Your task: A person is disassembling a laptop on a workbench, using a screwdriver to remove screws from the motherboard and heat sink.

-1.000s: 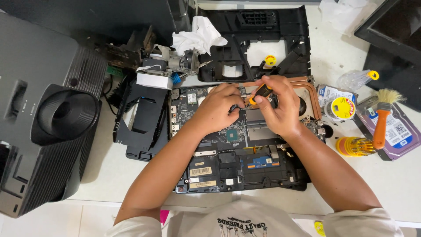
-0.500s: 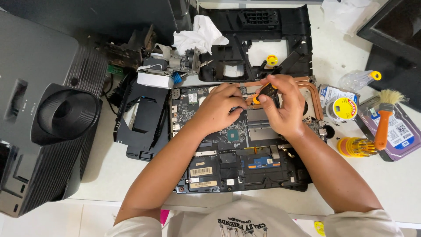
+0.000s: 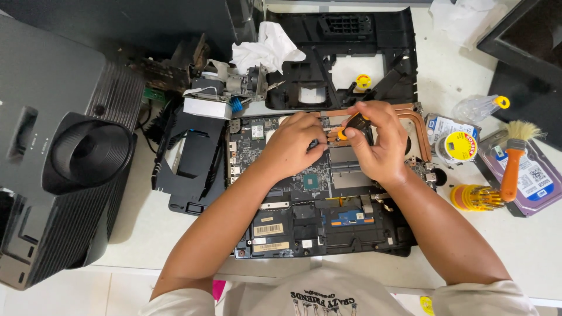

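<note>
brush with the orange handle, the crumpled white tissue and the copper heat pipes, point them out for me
brush (image 3: 513, 169): head view, middle of its orange handle.
white tissue (image 3: 266, 50): head view, centre of the crumpled wad.
copper heat pipes (image 3: 422, 131): head view, the bend right of the hands.

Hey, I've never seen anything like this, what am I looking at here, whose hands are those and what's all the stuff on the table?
This is one picture from a camera worn on a person's head, looking down at their own two bare hands. On the white table lies an opened laptop with its circuit board and copper heat pipes showing. The right hand grips a small black and orange screwdriver with its tip on the board. The left hand rests on the board beside it. Around it: a grey projector at left, a crumpled tissue, and a brush, a solder spool and a hard drive at right.
</note>
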